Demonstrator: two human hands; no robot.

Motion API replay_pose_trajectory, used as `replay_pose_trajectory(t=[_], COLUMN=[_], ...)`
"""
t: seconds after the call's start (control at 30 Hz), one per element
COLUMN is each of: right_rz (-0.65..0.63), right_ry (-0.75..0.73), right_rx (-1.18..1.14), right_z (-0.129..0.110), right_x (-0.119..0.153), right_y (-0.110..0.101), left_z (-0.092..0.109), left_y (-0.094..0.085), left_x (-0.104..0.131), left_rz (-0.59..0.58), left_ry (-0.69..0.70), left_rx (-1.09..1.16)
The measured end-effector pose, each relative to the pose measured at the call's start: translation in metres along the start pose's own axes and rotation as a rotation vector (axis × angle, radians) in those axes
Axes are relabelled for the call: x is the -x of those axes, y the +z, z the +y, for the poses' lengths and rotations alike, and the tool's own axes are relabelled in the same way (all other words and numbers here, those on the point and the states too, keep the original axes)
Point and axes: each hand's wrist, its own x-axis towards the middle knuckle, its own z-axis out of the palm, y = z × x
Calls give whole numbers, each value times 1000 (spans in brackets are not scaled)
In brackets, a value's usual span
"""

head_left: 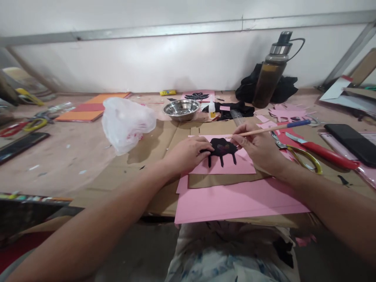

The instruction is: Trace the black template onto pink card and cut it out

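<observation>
A black paper cut-out (222, 150) with several strips hanging down lies on a small pink sheet (202, 168). My left hand (189, 153) rests flat at its left side, fingers over the black edge. My right hand (254, 145) is closed round a thin brush-like stick (273, 129) with a blue end, which points up to the right; its left tip is near the top of the cut-out. The right fingertips are at the cut-out's right edge. Beneath is brown cardboard (223, 180) over a larger pink sheet (235, 201).
Behind stand a metal bowl (181, 110), a small glue bottle (212, 107) and a tall bottle (268, 78). A white plastic bag (126, 123) is at the left. At the right lie yellow-handled scissors (308, 158), a red-handled knife (329, 154) and a phone (352, 143).
</observation>
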Motion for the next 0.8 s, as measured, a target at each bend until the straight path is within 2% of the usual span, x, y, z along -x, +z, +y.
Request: replay_pose_trajectory(t=[0.13,0.23,0.37,0.8], right_rz=[-48,-159,-288,-329], right_ry=[75,124,97,61], right_rx=[27,73,109,117], right_z=[-2,-4,-5,-5], right_x=[2,5,7,9], right_y=[2,6,11,21], left_z=[-4,-3,0,-5], left_y=[4,5,3,1], left_x=[0,0,0,0], left_rz=[20,28,46,19], left_ry=[38,55,32,61], left_rx=[-24,-9,18,92])
